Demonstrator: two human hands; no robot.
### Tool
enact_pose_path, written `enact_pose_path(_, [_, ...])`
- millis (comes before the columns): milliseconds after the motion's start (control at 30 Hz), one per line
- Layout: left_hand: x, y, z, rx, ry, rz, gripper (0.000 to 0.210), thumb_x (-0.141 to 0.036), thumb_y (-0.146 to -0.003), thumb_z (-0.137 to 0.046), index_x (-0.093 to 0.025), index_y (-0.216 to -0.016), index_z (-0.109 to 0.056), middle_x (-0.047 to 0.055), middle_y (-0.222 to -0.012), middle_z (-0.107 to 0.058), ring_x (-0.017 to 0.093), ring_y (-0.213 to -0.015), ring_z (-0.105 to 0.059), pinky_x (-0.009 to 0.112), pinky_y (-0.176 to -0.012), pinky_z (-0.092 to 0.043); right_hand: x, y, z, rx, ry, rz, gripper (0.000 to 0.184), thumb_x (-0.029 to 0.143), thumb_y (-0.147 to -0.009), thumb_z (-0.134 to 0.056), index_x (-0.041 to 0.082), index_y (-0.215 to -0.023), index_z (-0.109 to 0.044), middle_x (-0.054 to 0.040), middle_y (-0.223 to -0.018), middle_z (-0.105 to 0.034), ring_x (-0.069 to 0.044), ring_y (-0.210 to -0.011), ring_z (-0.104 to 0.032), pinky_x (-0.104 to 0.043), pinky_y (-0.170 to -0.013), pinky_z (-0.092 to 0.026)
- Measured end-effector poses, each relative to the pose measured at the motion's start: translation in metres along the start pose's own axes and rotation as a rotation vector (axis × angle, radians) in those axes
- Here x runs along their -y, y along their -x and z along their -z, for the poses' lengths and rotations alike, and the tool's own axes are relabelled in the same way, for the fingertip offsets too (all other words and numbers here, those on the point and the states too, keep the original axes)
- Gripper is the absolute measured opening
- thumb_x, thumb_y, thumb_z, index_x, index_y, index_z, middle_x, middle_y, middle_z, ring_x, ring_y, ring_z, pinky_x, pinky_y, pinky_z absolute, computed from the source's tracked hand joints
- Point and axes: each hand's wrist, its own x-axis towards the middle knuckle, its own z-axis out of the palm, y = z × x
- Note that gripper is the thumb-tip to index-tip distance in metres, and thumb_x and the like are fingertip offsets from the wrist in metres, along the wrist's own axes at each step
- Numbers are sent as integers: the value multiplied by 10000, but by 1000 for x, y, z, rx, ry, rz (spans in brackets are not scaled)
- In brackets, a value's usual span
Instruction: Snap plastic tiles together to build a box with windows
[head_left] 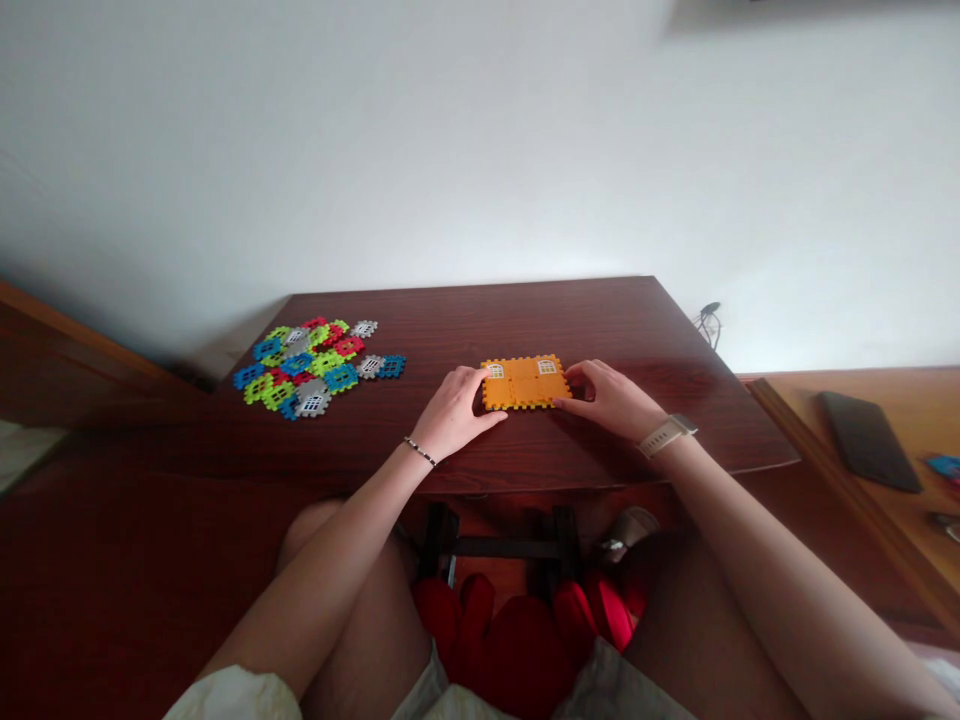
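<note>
An orange panel of interlocking plastic tiles (525,384), toothed along its edges, lies on the dark wooden table in front of me. Two small white-framed windows show near its upper corners. My left hand (459,408) grips the panel's left edge, thumb at the near side and fingers at the far side. On the opposite edge, my right hand (611,400) holds it between thumb and bent fingers. Some of the fingertips are hidden behind the panel's rim.
A pile of blue, green, red and grey toothed tiles (315,362) spreads over the left of the table (480,318). A black cable (708,322) hangs beyond the right edge. Farther right, a dark flat device (868,438) rests on a wooden surface.
</note>
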Motion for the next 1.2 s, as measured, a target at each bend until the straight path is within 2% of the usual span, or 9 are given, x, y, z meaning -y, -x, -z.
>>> enact_pose_path(200, [-2, 3, 0, 10, -41, 19, 475, -257, -909, -860, -249, -1345, -672, 116, -1285, -680, 338, -1232, -634, 519, -1128, -528, -1, 5, 1, 20, 2, 15, 443, 524, -838, -899, 255, -1126, -699, -101, -1146, -735, -293, -952, -728, -435, -896, -611])
enact_pose_path(367, [-2, 2, 2, 8, -50, 2, 464, -227, -898, -876, -238, -1316, -674, 107, -1267, -715, 329, -1199, -657, 511, -1095, -549, 6, 6, 2, 12, 54, 38, 370, 505, -871, -871, 258, -1072, -682, -87, -1109, -727, -282, -942, -726, -410, -861, -604])
enact_pose_path(533, [-2, 4, 4, 11, -91, -34, 481, -201, -905, -871, -239, -1326, -642, 98, -1293, -724, 315, -1203, -675, 507, -1095, -568, 13, 9, 5, 44, 91, 48, 343, 458, -906, -844, 242, -1114, -678, -92, -1167, -712, -279, -975, -737, -403, -881, -598])
enact_pose_path(1000, [5, 3, 3, 3, -62, -62, 446, -190, -900, -878, -243, -1257, -617, 80, -1236, -740, 300, -1160, -692, 496, -1050, -584, -4, 0, 4, 68, 41, 70, 344, 483, -895, -838, 229, -1086, -704, -77, -1025, -744, -267, -889, -712, -379, -803, -544])
enact_pose_path(1200, [6, 4, 4, 26, -44, -62, 460, -179, -900, -873, -244, -1270, -608, 80, -1255, -736, 300, -1176, -688, 495, -1058, -582, -6, -3, 7, 112, 13, 19, 340, 492, -860, -851, 238, -1022, -695, -57, -951, -748, -249, -814, -690, -361, -734, -501])
